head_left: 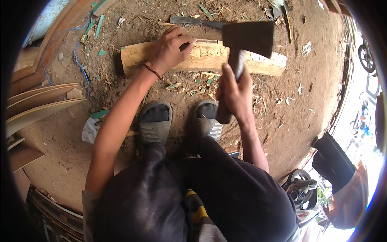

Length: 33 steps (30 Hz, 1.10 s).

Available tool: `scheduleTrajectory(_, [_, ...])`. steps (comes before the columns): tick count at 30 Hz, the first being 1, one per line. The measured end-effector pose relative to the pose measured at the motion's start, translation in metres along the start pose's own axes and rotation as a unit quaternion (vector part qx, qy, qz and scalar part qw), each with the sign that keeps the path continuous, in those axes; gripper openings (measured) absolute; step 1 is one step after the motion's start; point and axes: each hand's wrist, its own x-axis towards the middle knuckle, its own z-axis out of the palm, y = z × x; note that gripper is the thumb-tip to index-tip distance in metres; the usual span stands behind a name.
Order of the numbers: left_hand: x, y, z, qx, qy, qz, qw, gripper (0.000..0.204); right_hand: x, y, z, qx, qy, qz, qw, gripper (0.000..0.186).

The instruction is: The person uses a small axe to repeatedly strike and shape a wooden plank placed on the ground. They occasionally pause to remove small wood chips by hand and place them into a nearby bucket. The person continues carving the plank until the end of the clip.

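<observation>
A pale, slightly curved wooden beam (209,56) lies crosswise on the dirt in front of my feet. My left hand (171,46) is closed over its left half, thumb and fingers pinched together. What they hold is hard to make out; a thin dark strip shows on the wood beside the fingertips. My right hand (236,90) grips the handle of a hatchet (248,38), its broad dark head raised over the right part of the beam. Behind the beam lies a long, flat, dark metal bar (191,20), partly hidden by the hatchet head.
Wood chips and green-painted splinters (98,26) litter the ground. A blue cord (78,60) and curved boards (44,103) lie at the left. My sandalled feet (155,123) stand close to the beam. At the lower right are a motorcycle (300,187) and another person (342,173).
</observation>
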Motion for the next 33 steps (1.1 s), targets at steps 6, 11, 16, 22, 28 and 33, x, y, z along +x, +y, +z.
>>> scheduleTrajectory(6, [0.0, 0.002, -0.001, 0.002, 0.009, 0.007, 1.0, 0.01, 0.02, -0.002, 0.023, -0.151, -0.024, 0.028, 0.988, 0.04])
scheduleTrajectory(11, [-0.003, -0.002, 0.004, 0.006, 0.006, -0.008, 1.0, 0.01, 0.011, 0.002, 0.019, -0.108, 0.009, -0.001, 0.994, 0.036])
scheduleTrajectory(16, [-0.002, -0.004, 0.005, 0.009, 0.007, 0.015, 1.0, 0.008, 0.011, 0.001, 0.018, -0.188, -0.023, 0.019, 0.982, 0.037])
scheduleTrajectory(22, [-0.004, -0.002, 0.004, 0.039, -0.01, 0.008, 0.999, 0.006, 0.009, -0.003, 0.02, -0.091, -0.017, 0.012, 0.996, 0.036])
scheduleTrajectory(28, [0.0, -0.005, 0.004, 0.036, 0.01, 0.026, 0.999, 0.006, 0.015, -0.003, 0.015, -0.164, -0.002, -0.012, 0.986, 0.022])
scheduleTrajectory(33, [-0.002, -0.002, 0.003, 0.027, -0.01, 0.02, 0.999, 0.006, 0.013, -0.007, 0.016, 0.042, -0.059, -0.037, 0.997, 0.031])
